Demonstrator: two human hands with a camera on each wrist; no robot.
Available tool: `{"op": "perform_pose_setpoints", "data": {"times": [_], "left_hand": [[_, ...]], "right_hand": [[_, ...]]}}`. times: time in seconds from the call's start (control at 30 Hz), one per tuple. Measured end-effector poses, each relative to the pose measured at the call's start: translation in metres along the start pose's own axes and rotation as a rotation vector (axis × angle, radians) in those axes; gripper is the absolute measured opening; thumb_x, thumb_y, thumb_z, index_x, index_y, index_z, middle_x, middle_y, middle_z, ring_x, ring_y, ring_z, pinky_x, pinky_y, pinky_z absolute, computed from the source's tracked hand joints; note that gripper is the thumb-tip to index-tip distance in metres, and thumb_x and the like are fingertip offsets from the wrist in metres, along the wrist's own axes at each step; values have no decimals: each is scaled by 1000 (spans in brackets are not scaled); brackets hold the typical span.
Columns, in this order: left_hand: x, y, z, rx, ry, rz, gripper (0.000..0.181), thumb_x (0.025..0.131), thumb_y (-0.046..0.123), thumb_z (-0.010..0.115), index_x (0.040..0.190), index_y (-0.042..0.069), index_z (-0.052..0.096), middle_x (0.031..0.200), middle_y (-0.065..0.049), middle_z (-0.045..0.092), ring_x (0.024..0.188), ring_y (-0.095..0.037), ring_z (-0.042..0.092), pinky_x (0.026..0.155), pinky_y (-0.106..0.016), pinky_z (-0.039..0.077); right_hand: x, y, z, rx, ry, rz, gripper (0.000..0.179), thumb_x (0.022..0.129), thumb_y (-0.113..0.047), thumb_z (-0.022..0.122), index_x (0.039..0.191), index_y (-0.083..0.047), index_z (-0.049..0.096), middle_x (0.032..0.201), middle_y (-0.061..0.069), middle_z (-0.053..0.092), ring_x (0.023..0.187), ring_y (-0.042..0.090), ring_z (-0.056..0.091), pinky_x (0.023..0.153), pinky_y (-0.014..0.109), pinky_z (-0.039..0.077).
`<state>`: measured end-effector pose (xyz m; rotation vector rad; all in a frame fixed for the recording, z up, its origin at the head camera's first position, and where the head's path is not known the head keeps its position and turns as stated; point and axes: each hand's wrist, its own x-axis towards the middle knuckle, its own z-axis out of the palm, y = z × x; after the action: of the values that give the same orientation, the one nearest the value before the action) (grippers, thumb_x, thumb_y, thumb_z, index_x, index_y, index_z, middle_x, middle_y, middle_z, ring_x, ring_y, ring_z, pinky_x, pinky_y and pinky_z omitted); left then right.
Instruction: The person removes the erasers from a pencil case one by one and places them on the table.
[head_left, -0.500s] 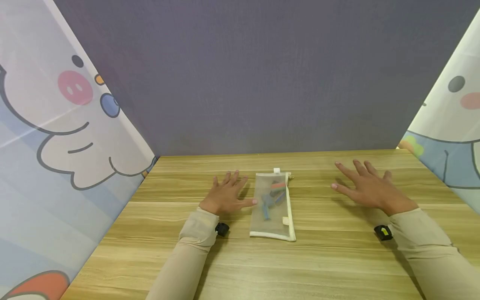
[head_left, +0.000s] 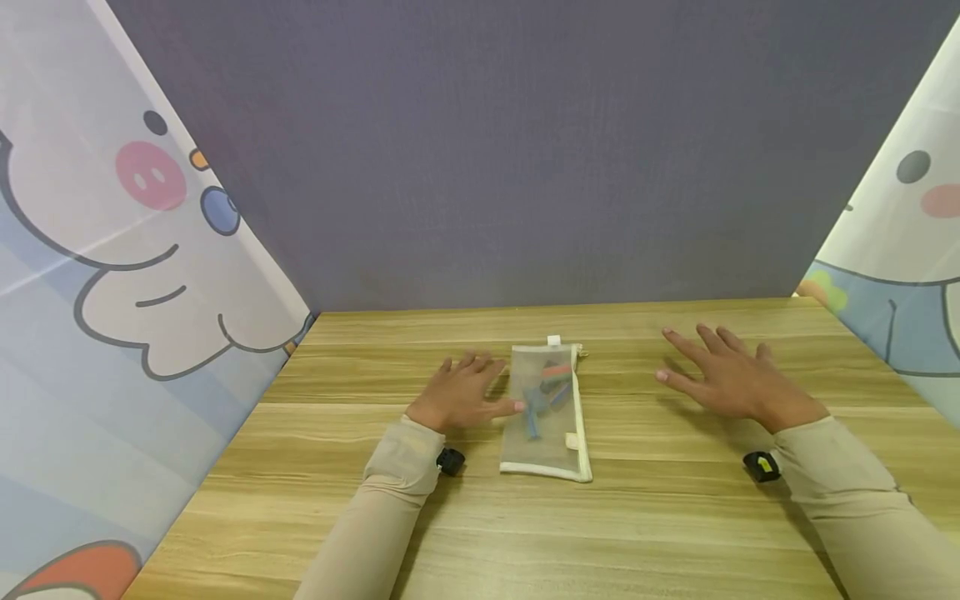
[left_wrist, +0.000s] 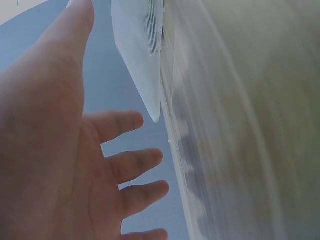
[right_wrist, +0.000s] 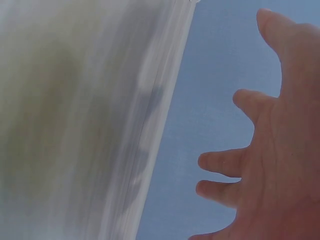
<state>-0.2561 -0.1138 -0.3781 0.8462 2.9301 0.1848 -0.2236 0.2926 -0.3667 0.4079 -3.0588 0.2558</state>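
Note:
A see-through mesh zip pouch (head_left: 517,450) with cream edging lies flat on the wooden table, its zip along the right side. Small blue pieces (head_left: 534,400) and a reddish one (head_left: 557,371) show dimly through it; their kind cannot be told. My left hand (head_left: 459,398) hovers at the pouch's left edge, fingers spread, thumb over the pouch. In the left wrist view, the pouch's pale corner (left_wrist: 142,60) is close to the thumb, and nothing is held. To the right of the pouch, my right hand (head_left: 738,383) hovers over the table, fingers spread and holding nothing.
The wood-grain table (head_left: 660,517) ends at a dark grey panel (head_left: 540,158) behind. Cartoon-printed sheets stand at the left (head_left: 90,400) and the right (head_left: 911,325). Each wrist wears a small black device.
The left hand has moved slightly right, bringing its thumb over the pouch, and its fingers look lower. My right hand has shifted slightly left. The pouch has stayed put.

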Motion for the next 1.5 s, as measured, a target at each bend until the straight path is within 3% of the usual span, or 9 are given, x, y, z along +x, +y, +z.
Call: {"op": "perform_pose_setpoints", "data": {"times": [0.3,0.67,0.9,1.1,1.33,1.5], "left_hand": [[0,1,3,-54,14,16,88,92,77,44,160,22,32,159,-11,35,146,-33,32,106,-60,38],[2,4,8,-70,52,81,81,95,73,44,157,21,39,159,-8,36,142,-29,39,105,-54,42],[6,18,8,-13,77,129,72,98,68,43,153,21,46,157,-9,40,141,-28,41,104,-52,44],[12,29,5,17,118,186,63,99,66,43,137,19,59,153,-14,44,136,-31,47,88,-47,54],[16,34,2,-25,104,192,64,99,63,47,153,28,45,156,-11,40,138,-32,44,90,-50,53],[21,36,0,-31,73,191,62,100,57,52,152,24,45,158,-10,38,140,-30,41,94,-49,52]], "right_hand": [[0,-6,3,4,13,-31,81,98,-68,44,162,-23,23,151,34,34,136,59,28,92,87,16],[5,-9,8,5,108,-128,73,100,-58,50,154,-9,41,135,31,55,120,52,53,86,72,42],[5,-11,8,61,66,-112,73,102,-57,47,153,-5,41,137,34,51,121,55,50,89,70,43],[11,-15,7,132,25,-121,72,104,-55,46,151,0,42,133,31,57,118,49,56,92,67,44],[18,-24,8,177,5,-148,68,103,-52,49,143,3,51,117,20,68,106,38,65,87,59,49],[21,-31,12,164,-13,-160,64,103,-51,51,136,3,58,112,18,69,101,35,66,85,58,51]]}}
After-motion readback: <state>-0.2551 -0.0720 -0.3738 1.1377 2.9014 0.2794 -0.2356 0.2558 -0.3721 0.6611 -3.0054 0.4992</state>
